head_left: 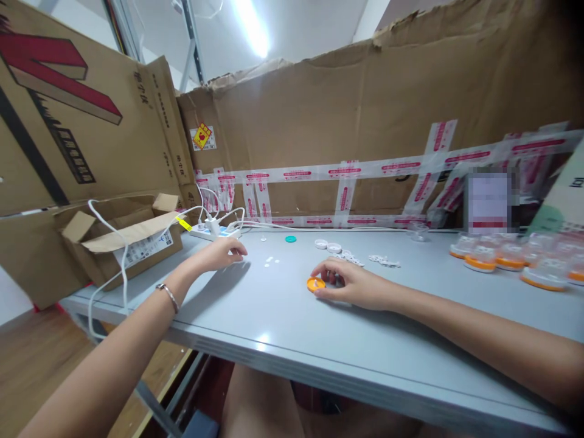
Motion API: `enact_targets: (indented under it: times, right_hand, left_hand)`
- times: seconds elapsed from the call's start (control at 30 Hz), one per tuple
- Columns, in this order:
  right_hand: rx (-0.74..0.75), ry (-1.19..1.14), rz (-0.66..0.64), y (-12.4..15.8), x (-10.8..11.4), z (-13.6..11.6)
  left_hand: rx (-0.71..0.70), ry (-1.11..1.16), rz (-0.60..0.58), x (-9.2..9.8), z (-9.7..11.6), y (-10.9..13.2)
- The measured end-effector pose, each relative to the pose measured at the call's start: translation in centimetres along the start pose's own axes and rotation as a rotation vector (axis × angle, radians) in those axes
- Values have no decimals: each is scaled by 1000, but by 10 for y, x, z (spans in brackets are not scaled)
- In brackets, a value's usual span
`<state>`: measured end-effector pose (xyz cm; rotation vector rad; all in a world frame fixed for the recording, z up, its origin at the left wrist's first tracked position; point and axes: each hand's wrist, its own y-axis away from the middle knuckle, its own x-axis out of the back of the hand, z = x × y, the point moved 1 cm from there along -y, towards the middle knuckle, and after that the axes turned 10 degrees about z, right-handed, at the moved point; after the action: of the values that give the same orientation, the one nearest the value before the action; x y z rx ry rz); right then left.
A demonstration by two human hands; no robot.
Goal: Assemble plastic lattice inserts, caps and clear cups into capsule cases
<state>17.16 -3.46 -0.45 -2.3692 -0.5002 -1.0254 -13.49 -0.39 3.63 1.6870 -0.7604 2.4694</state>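
My right hand point(349, 283) grips an orange round plastic piece point(312, 285) by its edge, at the tabletop, with a small pale part inside its ring. My left hand point(223, 253) hovers over the grey table point(269, 310), its fingers loosely bent and apart, with nothing visible in them. Between the hands lie several tiny white pieces point(267, 265). Farther back is a green disc point(291, 239). Beyond my right hand are white rings point(334, 248) and a small pile of white parts point(384, 261).
Several clear domes with orange bases point(542, 277) crowd the right side. A clear piece point(418, 231) sits at the back. On the left are an open cardboard box point(123, 243), a power strip point(214, 230) and white cables point(122, 267). A tall cardboard wall point(296, 121) borders the back.
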Motion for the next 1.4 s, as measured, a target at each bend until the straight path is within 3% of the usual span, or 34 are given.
enact_targets:
  times: [0.2, 0.37, 0.93, 1.03, 1.17, 1.3, 1.4]
  right_hand:
    - [104, -73, -143, -10, -5, -12]
    - [150, -153, -142, -7, -10, -11]
    - [152, -162, -108, -4, -10, -8]
    - [145, -165, -117, -4, -9, -9]
    - [116, -184, -124, -4, -9, -10]
    - [127, -212, -119, -4, -8, -8]
    - [120, -222, -119, -4, -8, -6]
  left_hand:
    - [73, 41, -135, -3, -22, -9]
    - [82, 136, -166, -9, -26, -6]
    - [27, 170, -7, -24, -16, -5]
    - [12, 207, 40, -19, 5, -3]
    - [-41, 299, 91, -22, 64, 11]
    - [-77, 379, -21, -37, 114, 22]
    - [-79, 410, -90, -47, 124, 20]
